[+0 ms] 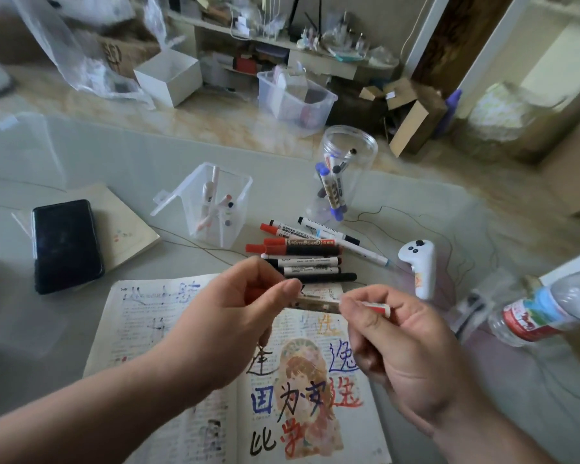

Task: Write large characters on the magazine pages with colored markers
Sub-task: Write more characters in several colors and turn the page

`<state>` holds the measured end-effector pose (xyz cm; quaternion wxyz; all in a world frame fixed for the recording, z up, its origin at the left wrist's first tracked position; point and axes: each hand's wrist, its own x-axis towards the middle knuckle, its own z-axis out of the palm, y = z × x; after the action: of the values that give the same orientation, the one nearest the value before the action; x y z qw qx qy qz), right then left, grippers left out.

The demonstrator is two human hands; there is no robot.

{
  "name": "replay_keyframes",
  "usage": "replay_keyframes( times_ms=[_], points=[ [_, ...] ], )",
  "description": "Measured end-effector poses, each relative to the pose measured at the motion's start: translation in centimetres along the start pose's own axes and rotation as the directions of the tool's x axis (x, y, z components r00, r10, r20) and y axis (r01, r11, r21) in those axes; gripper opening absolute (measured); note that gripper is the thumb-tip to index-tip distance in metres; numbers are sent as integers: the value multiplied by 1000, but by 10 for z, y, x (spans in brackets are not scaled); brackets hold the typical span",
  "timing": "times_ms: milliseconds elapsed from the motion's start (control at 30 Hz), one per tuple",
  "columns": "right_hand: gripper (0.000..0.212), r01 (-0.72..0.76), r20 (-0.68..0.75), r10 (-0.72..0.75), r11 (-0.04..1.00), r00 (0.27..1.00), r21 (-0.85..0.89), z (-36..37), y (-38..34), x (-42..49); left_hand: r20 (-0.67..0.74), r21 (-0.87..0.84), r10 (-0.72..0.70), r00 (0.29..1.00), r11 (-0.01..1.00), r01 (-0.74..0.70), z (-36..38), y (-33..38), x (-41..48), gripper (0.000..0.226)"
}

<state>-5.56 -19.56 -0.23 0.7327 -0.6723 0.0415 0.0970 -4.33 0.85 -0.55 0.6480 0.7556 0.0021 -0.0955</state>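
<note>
An open magazine (195, 329) lies on the table in front of me, its pages covered with large characters in black, blue, red and orange. Above it my left hand (235, 316) pinches the barrel of a marker (315, 304) between thumb and fingers. My right hand (402, 343) grips the marker's red-and-white end (379, 308), which may be its cap; the picture is blurred there. Both hands hover over the upper part of the right page. A heap of red and black markers (302, 252) lies just beyond the magazine.
A clear square tub (215, 202) and a clear round jar (345, 169) with more markers stand behind the heap. A black phone (66, 244) rests on a book at the left. A white controller (419, 266) and a plastic bottle (543, 306) lie at the right.
</note>
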Motion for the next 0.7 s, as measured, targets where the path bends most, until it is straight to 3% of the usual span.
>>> replay_keyframes(
  times_ms=[100, 200, 367, 433, 500, 633, 700],
  points=[
    [13, 81, -68, -77, 995, 995, 65, 3, -12, 8, 6, 110, -30, 1000, 994, 29, -3, 1, 10, 13],
    [4, 213, -145, -210, 977, 967, 5, 5, -35, 23, -105, 130, -36, 994, 990, 50, -7, 1, 18, 10],
    [10, 467, -280, -561, 817, 779, -339, 3, -96, 81, -199, 150, 59, 978, 988, -29, -21, 8, 20, 18],
    [3, 486, -302, -640, 749, 707, -449, 2, -118, 111, -185, 148, 70, 980, 988, -43, -23, 11, 18, 19],
    [10, 465, -328, -671, 716, 665, -521, 0, -131, 139, -156, 174, 74, 985, 984, -47, -24, 12, 15, 21],
    [3, 384, -326, -624, 732, 710, -563, -2, -130, 181, -122, 219, 92, 988, 974, -63, -24, 13, 13, 23],
    [16, 352, -322, -602, 736, 731, -578, -2, -121, 187, -111, 242, 94, 989, 968, -65, -25, 14, 12, 23]
  ],
)
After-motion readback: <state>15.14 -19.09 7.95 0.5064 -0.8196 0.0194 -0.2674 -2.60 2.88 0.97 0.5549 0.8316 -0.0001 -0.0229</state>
